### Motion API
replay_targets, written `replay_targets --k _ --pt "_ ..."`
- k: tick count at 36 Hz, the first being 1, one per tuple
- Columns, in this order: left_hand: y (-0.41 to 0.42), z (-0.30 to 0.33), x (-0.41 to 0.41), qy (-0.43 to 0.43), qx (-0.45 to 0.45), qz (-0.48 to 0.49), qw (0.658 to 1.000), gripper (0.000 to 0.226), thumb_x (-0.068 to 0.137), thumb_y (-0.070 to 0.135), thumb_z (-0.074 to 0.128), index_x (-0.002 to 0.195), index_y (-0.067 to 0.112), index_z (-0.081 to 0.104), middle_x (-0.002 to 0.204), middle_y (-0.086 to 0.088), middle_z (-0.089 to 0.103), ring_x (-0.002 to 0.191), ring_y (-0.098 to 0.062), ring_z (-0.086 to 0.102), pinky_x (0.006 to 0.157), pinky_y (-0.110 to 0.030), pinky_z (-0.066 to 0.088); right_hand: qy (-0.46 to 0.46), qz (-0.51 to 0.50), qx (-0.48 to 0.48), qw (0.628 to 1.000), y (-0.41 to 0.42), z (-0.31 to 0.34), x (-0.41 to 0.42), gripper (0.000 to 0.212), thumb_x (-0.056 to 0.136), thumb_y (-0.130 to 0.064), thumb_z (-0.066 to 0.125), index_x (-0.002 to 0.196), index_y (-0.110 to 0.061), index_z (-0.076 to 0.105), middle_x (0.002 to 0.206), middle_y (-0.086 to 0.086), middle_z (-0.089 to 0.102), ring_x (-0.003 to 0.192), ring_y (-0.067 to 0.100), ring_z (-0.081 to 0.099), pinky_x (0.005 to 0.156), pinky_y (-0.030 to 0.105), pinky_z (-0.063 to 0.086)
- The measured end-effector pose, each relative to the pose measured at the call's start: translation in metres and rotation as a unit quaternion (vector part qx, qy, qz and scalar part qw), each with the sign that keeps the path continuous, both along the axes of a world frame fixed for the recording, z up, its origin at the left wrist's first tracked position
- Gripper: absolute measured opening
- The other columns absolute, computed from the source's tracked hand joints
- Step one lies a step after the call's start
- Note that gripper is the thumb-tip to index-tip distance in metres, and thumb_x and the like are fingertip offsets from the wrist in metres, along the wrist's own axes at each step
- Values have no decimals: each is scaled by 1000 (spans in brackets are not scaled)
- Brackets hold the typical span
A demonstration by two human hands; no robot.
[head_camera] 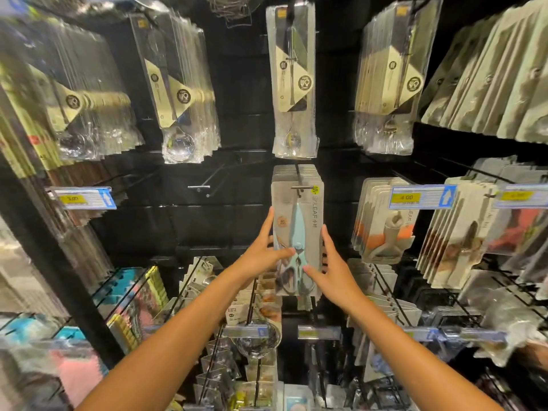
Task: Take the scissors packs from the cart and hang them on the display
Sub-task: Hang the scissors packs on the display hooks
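A stack of scissors packs (298,209), grey cards with light-blue scissors, hangs on a metal hook (299,187) at the middle of the black display wall. My left hand (265,250) grips the left edge of the front pack, thumb across its face. My right hand (329,268) holds the pack's right edge, thumb on the lower front near the scissor handles. Both arms reach up from the bottom of the view. The cart is out of sight.
An empty hook (199,187) juts out left of the scissors. Spoon packs (293,84) hang above, peeler packs (382,221) to the right, with blue price tags (421,197). More hooks with packed kitchen tools crowd the rows below.
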State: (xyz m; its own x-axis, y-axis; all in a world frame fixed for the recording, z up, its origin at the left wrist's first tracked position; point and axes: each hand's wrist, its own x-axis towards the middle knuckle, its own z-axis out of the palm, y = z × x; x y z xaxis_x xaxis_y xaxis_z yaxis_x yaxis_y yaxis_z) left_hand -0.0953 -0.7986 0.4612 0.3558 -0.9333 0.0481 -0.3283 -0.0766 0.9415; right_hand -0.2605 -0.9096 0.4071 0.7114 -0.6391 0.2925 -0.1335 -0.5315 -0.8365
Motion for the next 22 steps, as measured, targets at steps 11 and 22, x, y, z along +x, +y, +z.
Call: replay_targets --k 11,22 --pt "-13 1 3 -35 4 23 999 108 94 13 73 161 44 -6 150 4 42 128 -7 52 86 -15 54 18 -5 3 1000 -23 -6 16 108 91 -26 73 159 -45 -9 161 1 30 145 15 35 119 47 37" --pt "89 -72 -6 -308 50 101 945 77 101 39 61 163 40 14 170 15 17 156 -4 13 129 -39 19 10 47 -104 993 30 -49 -12 60 99 -29 64 152 -35 37 152 -26 28 141 -15 18 120 17 19"
